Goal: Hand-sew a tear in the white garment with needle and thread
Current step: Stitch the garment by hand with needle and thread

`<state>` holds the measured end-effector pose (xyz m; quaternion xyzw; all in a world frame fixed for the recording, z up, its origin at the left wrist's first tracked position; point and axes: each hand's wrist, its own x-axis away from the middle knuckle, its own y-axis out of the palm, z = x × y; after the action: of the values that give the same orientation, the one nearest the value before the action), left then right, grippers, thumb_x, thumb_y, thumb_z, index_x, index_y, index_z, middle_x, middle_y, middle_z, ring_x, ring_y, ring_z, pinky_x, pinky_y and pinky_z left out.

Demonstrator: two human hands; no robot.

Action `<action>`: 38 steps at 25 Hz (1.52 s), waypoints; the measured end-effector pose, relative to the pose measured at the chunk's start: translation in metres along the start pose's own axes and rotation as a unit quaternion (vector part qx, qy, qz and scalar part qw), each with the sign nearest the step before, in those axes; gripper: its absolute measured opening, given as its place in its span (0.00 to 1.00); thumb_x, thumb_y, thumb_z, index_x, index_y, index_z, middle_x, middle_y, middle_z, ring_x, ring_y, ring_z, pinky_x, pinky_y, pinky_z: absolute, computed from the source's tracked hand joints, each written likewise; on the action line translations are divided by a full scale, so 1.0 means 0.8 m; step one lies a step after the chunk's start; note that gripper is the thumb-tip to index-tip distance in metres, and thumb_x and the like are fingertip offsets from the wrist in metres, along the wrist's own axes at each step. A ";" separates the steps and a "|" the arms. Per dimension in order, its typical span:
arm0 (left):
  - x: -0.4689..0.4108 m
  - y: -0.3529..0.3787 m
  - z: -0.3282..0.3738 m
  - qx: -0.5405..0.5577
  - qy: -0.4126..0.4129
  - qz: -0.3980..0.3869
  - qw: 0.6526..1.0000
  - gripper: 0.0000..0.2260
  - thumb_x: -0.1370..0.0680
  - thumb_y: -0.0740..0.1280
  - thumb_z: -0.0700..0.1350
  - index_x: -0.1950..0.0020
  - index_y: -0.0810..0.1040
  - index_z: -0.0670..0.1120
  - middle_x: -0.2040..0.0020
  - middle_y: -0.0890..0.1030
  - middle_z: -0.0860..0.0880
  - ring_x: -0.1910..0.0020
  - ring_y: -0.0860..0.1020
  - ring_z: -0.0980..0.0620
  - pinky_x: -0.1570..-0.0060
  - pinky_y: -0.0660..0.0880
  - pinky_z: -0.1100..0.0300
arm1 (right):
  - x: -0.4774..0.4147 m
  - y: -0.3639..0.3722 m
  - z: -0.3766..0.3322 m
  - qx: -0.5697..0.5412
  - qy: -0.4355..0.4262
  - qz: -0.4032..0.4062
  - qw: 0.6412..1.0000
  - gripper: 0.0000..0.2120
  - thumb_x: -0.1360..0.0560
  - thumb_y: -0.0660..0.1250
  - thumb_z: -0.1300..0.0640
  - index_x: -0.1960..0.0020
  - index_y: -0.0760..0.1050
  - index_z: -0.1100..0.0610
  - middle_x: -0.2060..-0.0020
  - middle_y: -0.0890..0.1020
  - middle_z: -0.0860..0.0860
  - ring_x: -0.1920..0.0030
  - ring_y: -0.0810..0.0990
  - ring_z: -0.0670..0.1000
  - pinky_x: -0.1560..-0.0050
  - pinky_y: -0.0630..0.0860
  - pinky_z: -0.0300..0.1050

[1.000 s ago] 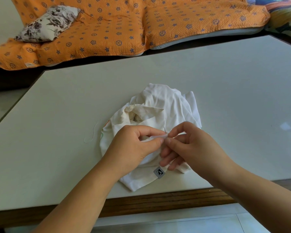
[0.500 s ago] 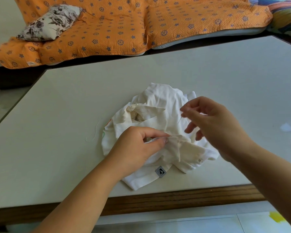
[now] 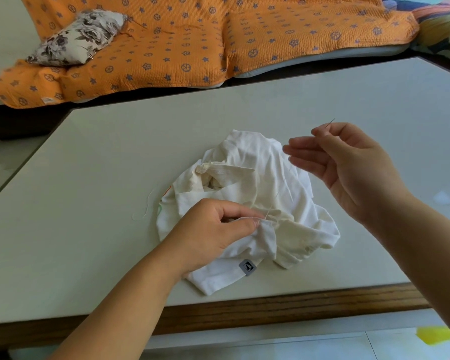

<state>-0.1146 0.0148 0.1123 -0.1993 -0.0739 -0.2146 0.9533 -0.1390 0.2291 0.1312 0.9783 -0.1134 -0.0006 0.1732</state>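
White garment (image 3: 247, 183) pinched under left hand (image 3: 213, 237), right hand (image 3: 348, 165) raised beside it pinching needle (image 3: 330, 122)

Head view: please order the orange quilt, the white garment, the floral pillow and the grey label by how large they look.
1. orange quilt, cut off by the frame
2. white garment, nearer the camera
3. floral pillow, farther away, so true size is unsure
4. grey label, smallest

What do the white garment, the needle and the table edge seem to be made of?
The white garment looks like cotton knit: matte, crumpled folds. The needle is thin, dark, probably steel. The table edge looks like brown wood with visible grain.
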 end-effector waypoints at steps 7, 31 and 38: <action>0.002 -0.002 0.002 0.000 -0.004 -0.010 1.000 0.09 0.23 0.70 0.44 0.56 0.85 0.59 0.54 0.86 0.60 0.49 0.81 0.65 0.47 0.75 0.69 | -0.009 -0.006 0.009 0.064 -0.055 0.019 0.996 0.06 0.17 0.60 0.61 0.52 0.73 0.58 0.56 0.85 0.59 0.52 0.86 0.58 0.47 0.82 0.52; 0.005 -0.020 0.005 -0.018 -0.010 -0.039 0.999 0.11 0.30 0.70 0.58 0.51 0.86 0.59 0.60 0.80 0.39 0.70 0.65 0.44 0.74 0.61 0.61 | 0.045 0.016 0.003 0.247 0.124 -0.193 0.941 0.02 0.19 0.63 0.63 0.49 0.73 0.61 0.58 0.86 0.57 0.67 0.85 0.59 0.72 0.78 0.46; 0.002 -0.029 -0.004 -0.047 0.030 -0.003 0.998 0.11 0.32 0.73 0.60 0.53 0.85 0.58 0.52 0.85 0.42 0.47 0.81 0.38 0.42 0.76 0.39 | 0.056 0.015 0.010 0.349 0.074 -0.170 0.919 0.06 0.20 0.62 0.63 0.51 0.77 0.56 0.65 0.86 0.55 0.64 0.87 0.56 0.51 0.83 0.55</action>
<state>-0.1235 -0.0063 0.1175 -0.2368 -0.0359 -0.2263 0.9442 -0.0986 0.2057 0.1298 0.9786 0.0744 0.0820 -0.1736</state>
